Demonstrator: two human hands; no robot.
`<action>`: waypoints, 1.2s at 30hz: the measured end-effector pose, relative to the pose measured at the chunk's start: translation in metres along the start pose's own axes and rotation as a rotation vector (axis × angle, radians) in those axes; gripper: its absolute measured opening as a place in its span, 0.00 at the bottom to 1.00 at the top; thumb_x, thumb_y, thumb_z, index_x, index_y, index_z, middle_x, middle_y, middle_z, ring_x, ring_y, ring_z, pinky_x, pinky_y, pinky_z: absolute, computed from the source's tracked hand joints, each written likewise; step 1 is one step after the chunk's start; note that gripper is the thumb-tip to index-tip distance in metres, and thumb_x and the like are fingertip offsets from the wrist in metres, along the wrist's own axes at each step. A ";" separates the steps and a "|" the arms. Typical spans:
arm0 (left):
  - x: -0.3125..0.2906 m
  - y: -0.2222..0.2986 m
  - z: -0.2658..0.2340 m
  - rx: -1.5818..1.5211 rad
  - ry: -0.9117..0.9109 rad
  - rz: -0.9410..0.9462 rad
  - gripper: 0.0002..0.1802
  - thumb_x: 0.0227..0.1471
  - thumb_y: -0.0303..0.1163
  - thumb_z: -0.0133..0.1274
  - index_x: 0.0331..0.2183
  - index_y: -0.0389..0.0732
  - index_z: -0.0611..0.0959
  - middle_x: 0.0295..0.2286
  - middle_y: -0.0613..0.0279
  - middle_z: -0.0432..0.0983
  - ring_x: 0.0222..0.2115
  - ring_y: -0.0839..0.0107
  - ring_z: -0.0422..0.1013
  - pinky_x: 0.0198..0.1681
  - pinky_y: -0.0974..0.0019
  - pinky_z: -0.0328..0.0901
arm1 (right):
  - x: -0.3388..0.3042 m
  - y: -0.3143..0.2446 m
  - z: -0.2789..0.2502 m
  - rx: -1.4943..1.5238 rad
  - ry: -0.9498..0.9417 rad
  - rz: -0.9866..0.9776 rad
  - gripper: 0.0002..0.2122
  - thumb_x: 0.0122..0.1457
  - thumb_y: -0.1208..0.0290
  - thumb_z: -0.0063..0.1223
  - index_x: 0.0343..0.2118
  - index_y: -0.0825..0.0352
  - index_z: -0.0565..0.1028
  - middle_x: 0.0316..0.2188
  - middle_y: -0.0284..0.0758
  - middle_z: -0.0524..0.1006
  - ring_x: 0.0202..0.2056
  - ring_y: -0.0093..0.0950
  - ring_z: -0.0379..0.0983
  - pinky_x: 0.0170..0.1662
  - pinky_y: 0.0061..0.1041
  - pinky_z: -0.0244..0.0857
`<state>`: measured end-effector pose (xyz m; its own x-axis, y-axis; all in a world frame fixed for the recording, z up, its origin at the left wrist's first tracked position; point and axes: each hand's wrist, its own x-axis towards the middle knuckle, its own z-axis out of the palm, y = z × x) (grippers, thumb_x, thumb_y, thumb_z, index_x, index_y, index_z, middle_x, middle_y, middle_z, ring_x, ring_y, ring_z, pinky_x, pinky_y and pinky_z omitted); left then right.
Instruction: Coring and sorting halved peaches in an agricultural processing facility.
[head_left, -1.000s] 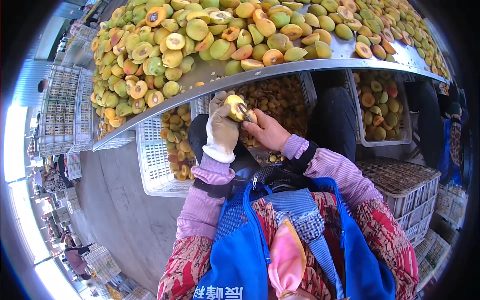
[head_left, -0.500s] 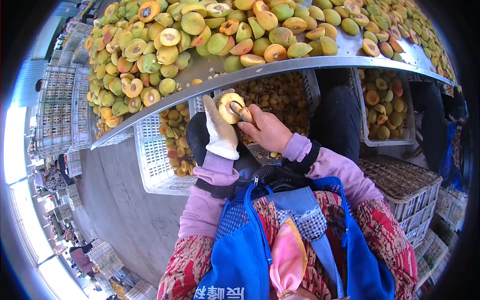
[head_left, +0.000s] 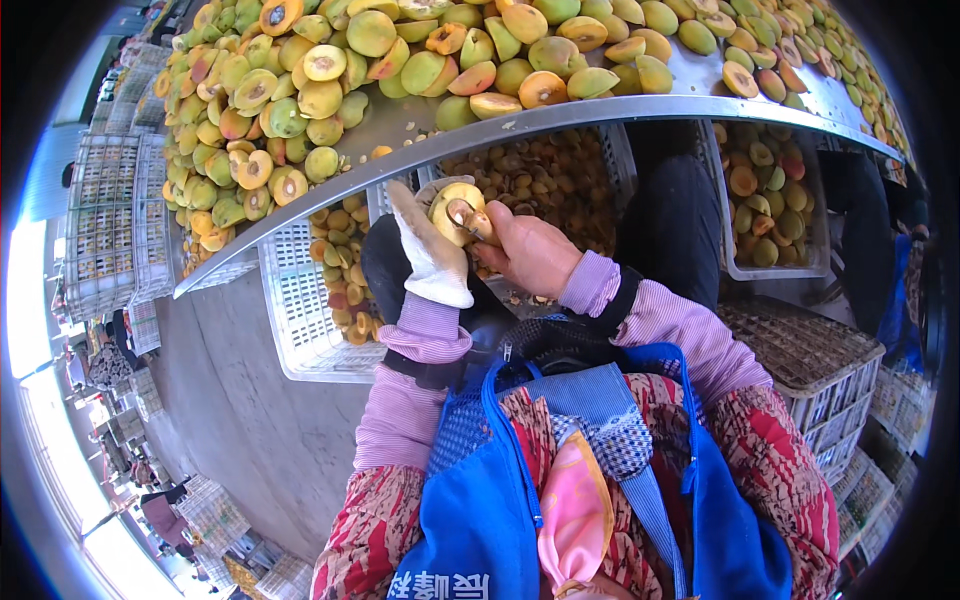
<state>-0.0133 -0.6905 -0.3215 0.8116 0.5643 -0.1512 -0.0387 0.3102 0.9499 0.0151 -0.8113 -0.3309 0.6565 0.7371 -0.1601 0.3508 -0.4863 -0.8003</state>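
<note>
My left hand (head_left: 435, 258), in a pale glove, grips a yellow halved peach (head_left: 447, 204) with its cut face toward my right hand. Bare and curled, my right hand (head_left: 537, 254) is closed around the short handle of a pitting tool (head_left: 484, 229). The tool's tip sits at the centre of the cut face, by the pit; its metal loop, seen earlier, is now mostly hidden. Both hands are just below the metal table edge (head_left: 560, 113), above a crate of fruit pieces (head_left: 520, 185).
Heaped peach halves (head_left: 290, 115) cover much of the table. A white crate (head_left: 300, 310) of fruit stands left of my knees, another fruit crate (head_left: 765, 272) to the right. Stacked crates (head_left: 800, 350) stand at lower right; more crates (head_left: 105, 220) are at far left.
The tool's loop has gone from lying visible over the cut face to being worked into its centre. My right hand has turned slightly. The whole view has shifted a little.
</note>
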 end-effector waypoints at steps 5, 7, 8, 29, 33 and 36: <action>0.009 -0.007 -0.013 0.031 -0.136 -0.140 0.28 0.58 0.52 0.29 0.47 0.37 0.63 0.31 0.53 0.73 0.31 0.65 0.72 0.33 0.67 0.69 | 0.000 0.009 -0.002 0.106 -0.041 0.006 0.15 0.54 0.65 0.49 0.36 0.70 0.61 0.24 0.51 0.72 0.29 0.48 0.69 0.32 0.40 0.63; 0.010 -0.015 -0.018 -0.157 -0.129 -0.145 0.30 0.57 0.54 0.31 0.40 0.35 0.70 0.29 0.52 0.74 0.30 0.63 0.73 0.33 0.65 0.69 | 0.001 0.011 -0.001 0.163 -0.069 0.023 0.15 0.54 0.65 0.50 0.36 0.71 0.62 0.25 0.50 0.72 0.30 0.47 0.70 0.33 0.38 0.63; 0.007 -0.018 -0.016 -0.155 -0.131 -0.142 0.30 0.57 0.54 0.31 0.40 0.35 0.70 0.29 0.52 0.74 0.30 0.63 0.73 0.33 0.65 0.69 | 0.000 0.013 0.003 0.261 -0.070 0.018 0.15 0.54 0.63 0.50 0.35 0.71 0.63 0.26 0.48 0.73 0.30 0.45 0.71 0.33 0.37 0.64; 0.005 -0.011 -0.017 -0.018 -0.137 -0.349 0.21 0.52 0.43 0.49 0.26 0.30 0.77 0.22 0.54 0.75 0.19 0.69 0.72 0.24 0.70 0.68 | -0.004 0.018 0.002 0.083 -0.192 0.030 0.17 0.49 0.68 0.54 0.40 0.70 0.67 0.28 0.45 0.75 0.33 0.41 0.72 0.38 0.33 0.65; 0.004 -0.012 -0.015 -0.012 -0.132 -0.330 0.19 0.52 0.40 0.51 0.26 0.30 0.77 0.22 0.54 0.75 0.20 0.68 0.72 0.24 0.70 0.68 | -0.002 0.033 0.011 0.484 -0.292 -0.037 0.14 0.49 0.72 0.53 0.39 0.69 0.67 0.21 0.35 0.74 0.21 0.30 0.72 0.27 0.29 0.67; 0.000 -0.007 -0.020 -0.026 -0.151 -0.301 0.18 0.51 0.39 0.51 0.26 0.29 0.77 0.21 0.54 0.75 0.20 0.67 0.73 0.24 0.70 0.69 | -0.004 0.010 -0.017 0.629 -0.604 0.288 0.14 0.49 0.73 0.52 0.39 0.70 0.68 0.18 0.29 0.72 0.13 0.21 0.65 0.17 0.21 0.62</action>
<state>-0.0252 -0.6771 -0.3337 0.8660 0.3251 -0.3800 0.2027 0.4664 0.8610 0.0277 -0.8268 -0.3285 0.1398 0.8333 -0.5349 -0.3167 -0.4742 -0.8215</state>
